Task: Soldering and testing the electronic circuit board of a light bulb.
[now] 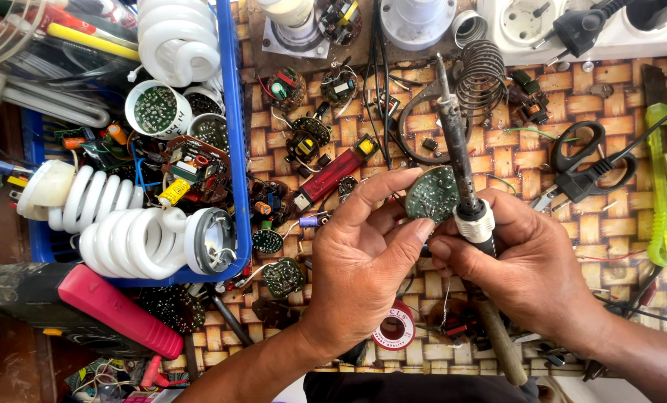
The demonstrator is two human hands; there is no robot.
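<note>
My left hand (363,257) pinches a small round green circuit board (430,194) between thumb and fingers, its solder side facing me. My right hand (531,265) also touches the board's right edge while gripping a soldering iron (460,160) by its black and white collar. The iron's dark shaft points up and away, its tip near a coiled wire stand (482,75). The iron's wooden handle runs down under my right palm.
A blue plastic bin (232,149) at left holds white spiral lamp tubes (135,235) and lamp bases. Loose circuit boards and components lie on the woven mat. Black scissors (583,160), a green utility knife (665,186), a white power strip (587,26), a solder reel (397,328) and a red-handled tool (117,310) lie around.
</note>
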